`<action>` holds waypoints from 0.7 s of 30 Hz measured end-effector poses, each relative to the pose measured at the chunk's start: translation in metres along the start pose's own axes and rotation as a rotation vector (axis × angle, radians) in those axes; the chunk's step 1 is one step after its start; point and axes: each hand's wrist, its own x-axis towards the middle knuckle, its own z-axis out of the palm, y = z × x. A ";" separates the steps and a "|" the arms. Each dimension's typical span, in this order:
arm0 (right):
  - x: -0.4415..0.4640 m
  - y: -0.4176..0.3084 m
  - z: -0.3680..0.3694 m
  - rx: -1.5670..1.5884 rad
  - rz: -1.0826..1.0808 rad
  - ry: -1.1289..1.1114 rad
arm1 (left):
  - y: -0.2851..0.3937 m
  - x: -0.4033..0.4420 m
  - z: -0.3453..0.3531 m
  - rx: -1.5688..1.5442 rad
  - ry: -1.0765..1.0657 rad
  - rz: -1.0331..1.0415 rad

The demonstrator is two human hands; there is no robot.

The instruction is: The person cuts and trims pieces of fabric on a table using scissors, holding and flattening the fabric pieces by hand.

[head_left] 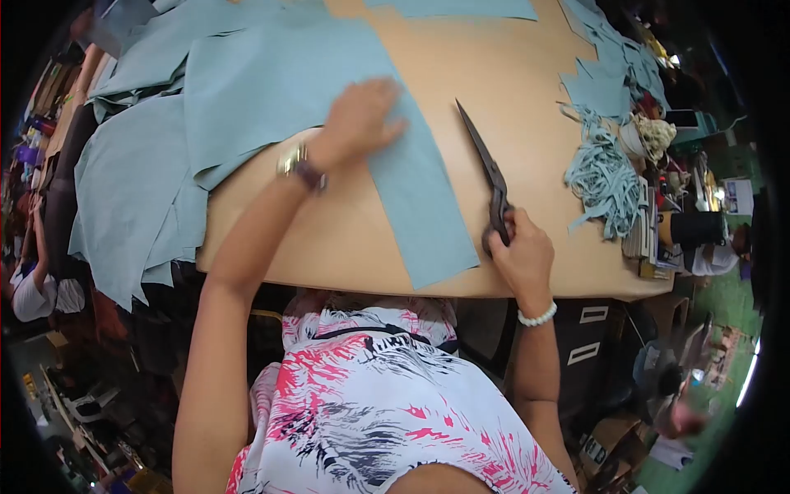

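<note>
A long strip of blue-green cloth (420, 198) runs down the table to its front edge, joined at the top to a wider sheet. My left hand (362, 115), with a watch on the wrist, is over the cloth's upper part, fingers spread and a little blurred. My right hand (522, 251), wearing a white bead bracelet, grips the handles of dark scissors (485, 156) to the right of the strip. The scissors lie along the tabletop, blades closed and pointing away from me.
More cloth pieces (136, 181) hang over the table's left edge. At the right are a tangle of thin cloth strips (605, 177), a phone (681, 121) and stacked items. Other people are visible at the far left and far right.
</note>
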 end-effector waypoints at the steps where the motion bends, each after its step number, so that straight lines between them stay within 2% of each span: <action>1: -0.010 0.005 -0.012 0.002 0.030 -0.100 | 0.027 -0.021 -0.001 -0.140 0.003 0.098; 4: -0.041 0.014 -0.041 0.101 0.130 -0.387 | 0.113 -0.076 -0.017 -0.350 -0.105 0.218; 5: -0.052 0.018 -0.047 0.150 0.165 -0.481 | 0.130 -0.089 -0.009 -0.359 -0.057 0.243; 8: -0.091 0.039 -0.055 0.586 0.364 -0.707 | 0.157 -0.110 0.013 -0.295 0.011 0.170; 11: -0.130 0.045 -0.049 0.852 0.390 -0.663 | 0.167 -0.113 0.020 -0.199 0.055 0.178; 14: -0.148 0.049 -0.056 0.675 0.454 -0.805 | 0.174 -0.112 0.019 -0.138 0.048 0.192; 18: -0.174 0.053 -0.062 0.894 0.581 -0.758 | 0.173 -0.110 0.027 -0.186 0.098 0.186; 21: -0.182 0.059 -0.060 0.914 0.394 -0.711 | 0.169 -0.108 0.027 -0.185 0.134 0.255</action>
